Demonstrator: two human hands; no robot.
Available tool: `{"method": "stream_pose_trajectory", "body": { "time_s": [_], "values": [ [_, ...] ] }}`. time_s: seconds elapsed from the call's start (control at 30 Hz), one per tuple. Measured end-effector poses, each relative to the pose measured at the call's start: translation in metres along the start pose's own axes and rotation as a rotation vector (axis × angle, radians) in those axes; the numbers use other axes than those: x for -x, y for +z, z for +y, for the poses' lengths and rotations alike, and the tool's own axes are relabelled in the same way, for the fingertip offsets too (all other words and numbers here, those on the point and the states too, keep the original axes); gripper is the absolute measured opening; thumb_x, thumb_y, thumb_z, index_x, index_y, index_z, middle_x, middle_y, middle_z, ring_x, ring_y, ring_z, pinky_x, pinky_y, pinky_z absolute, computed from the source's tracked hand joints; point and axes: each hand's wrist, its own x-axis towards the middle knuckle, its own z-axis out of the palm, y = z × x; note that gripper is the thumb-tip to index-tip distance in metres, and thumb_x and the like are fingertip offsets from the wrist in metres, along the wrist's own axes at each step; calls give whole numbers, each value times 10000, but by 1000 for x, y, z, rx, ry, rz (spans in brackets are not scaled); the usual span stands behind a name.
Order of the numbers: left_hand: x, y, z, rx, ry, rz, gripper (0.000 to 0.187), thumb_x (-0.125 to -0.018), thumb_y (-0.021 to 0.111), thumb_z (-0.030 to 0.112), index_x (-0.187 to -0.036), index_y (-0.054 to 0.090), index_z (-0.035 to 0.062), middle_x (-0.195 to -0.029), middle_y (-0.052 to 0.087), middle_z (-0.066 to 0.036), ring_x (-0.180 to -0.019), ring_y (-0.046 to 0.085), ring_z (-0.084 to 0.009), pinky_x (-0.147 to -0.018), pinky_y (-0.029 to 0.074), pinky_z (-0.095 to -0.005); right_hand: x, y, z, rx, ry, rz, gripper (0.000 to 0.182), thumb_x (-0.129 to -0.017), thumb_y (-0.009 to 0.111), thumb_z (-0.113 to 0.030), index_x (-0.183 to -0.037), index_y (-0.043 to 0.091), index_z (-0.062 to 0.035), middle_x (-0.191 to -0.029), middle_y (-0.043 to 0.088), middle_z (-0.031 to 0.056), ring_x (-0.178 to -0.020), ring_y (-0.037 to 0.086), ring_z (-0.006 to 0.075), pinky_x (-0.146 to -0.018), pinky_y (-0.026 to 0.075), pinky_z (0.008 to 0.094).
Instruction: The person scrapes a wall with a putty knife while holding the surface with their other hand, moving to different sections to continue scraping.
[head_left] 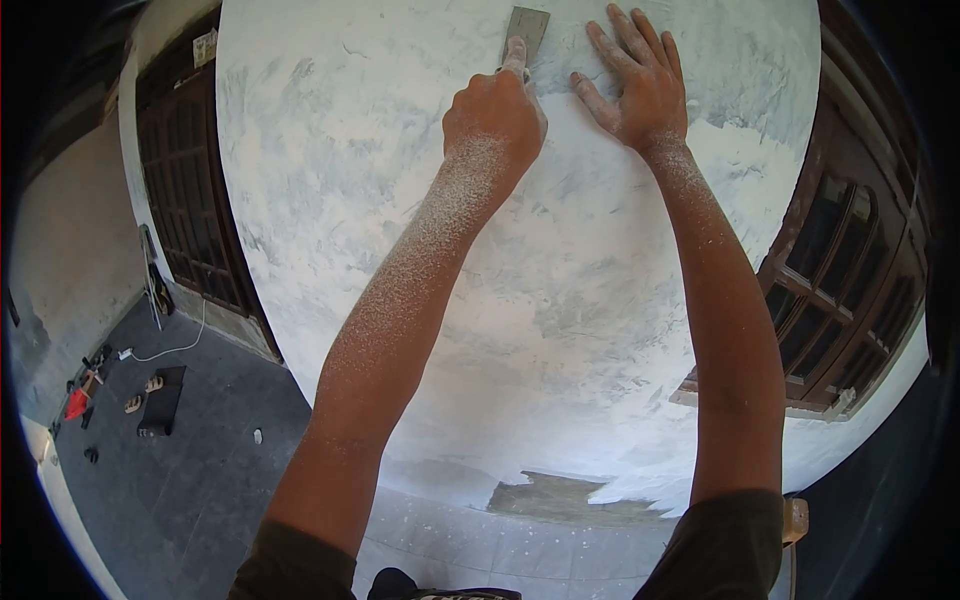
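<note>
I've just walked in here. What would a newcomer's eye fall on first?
Probably the left forearm, speckled with white dust, and its left hand gripping a scraper near the top of a patchy white wall. Just right of it, the right hand is spread open. Beyond those, a small bright red item stands out at lower left, on the dark floor.

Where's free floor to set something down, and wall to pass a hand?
Floor: free nearer than the dark item and small white object, left of the left arm. Wall: free between left and right arm. Crowded: around dark item and red item; wall top, left hand holding scraper beside right hand.
</note>
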Motion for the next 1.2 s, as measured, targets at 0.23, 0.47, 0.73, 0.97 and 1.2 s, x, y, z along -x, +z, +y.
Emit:
{"method": "stream_pose_trajectory", "body": {
  "time_s": [0.23, 0.47, 0.73, 0.97, 1.2],
  "values": [
    [-13, -1, 4, -26, 63, 138, 575, -942, 543, 155, -1493, 411, 58, -1056, 686, -213, -1014, 698, -334, -860, 581, -439, 1, 0, 1, -25, -2, 4, 644, -864, 641, -436, -1384, 562, -64, -1572, 365, 153, -1485, 263, 330, -1226, 155, 495],
    [-24, 3, 3, -11, 28, 170, 521, -987, 549, 265, -1482, 453, 138, -1023, 713, -216, -979, 704, -376, -861, 580, -475, 1, 3, 2, -39, -1, 11, 643, -862, 646, -428, -1377, 563, -51, -1561, 382, 157, -1478, 277, 335, -1224, 165, 497],
    [-3, 18, -4, 10, 16, 152, 517, -979, 557, 258, -1472, 466, 131, -1015, 707, -232, -965, 705, -387, -857, 579, -482, 3, 23, 14, 54, -58, 146, 624, -847, 699, -487, -1415, 555, -273, -1541, 439, 19, -1462, 338, 245, -1233, 181, 478],
    [-18, 5, 0, 24, 68, 222, 518, -982, 549, 258, -1476, 460, 130, -1006, 703, -244, -958, 703, -395, -870, 572, -486, 3, 19, 14, 46, -71, 142, 623, -848, 700, -487, -1414, 557, -268, -1542, 438, 25, -1465, 333, 245, -1233, 182, 476],
    [-26, 2, 5, -2, 52, 195, 509, -980, 553, 248, -1466, 473, 120, -1005, 708, -240, -960, 708, -383, -850, 581, -482, 4, 21, 13, 49, -67, 129, 633, -843, 701, -497, -1414, 557, -266, -1539, 442, 29, -1464, 335, 246, -1234, 172, 486]
  ]
}}
